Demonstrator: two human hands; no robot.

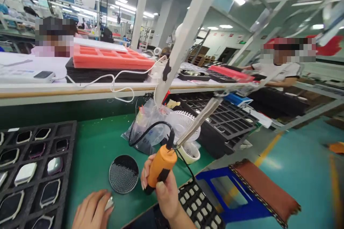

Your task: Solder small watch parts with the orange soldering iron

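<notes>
My right hand (168, 196) is wrapped round an orange electric screwdriver (160, 162), its black cord end up and its dark tip pointing down over the green mat. Just left of that tip lies a round dark screw tray (124, 174) with a fine grid of holes and black bits gathered along its upper part. My left hand (90, 210) rests low on the mat, fingers curled together over a small shiny whitish piece (109, 203). Most of that piece is hidden, so its kind is unclear. Beside this hand stands a black foam tray (68, 171) of watch cases (50, 193).
A black tray of small pale pieces (197, 204) sits at lower right, near a blue stool (236, 211). Plastic bags (150, 128), a white basket (185, 125) and stacked black trays (223, 121) stand behind. A metal spring (200, 120) hangs to the screwdriver. Two people sit farther off.
</notes>
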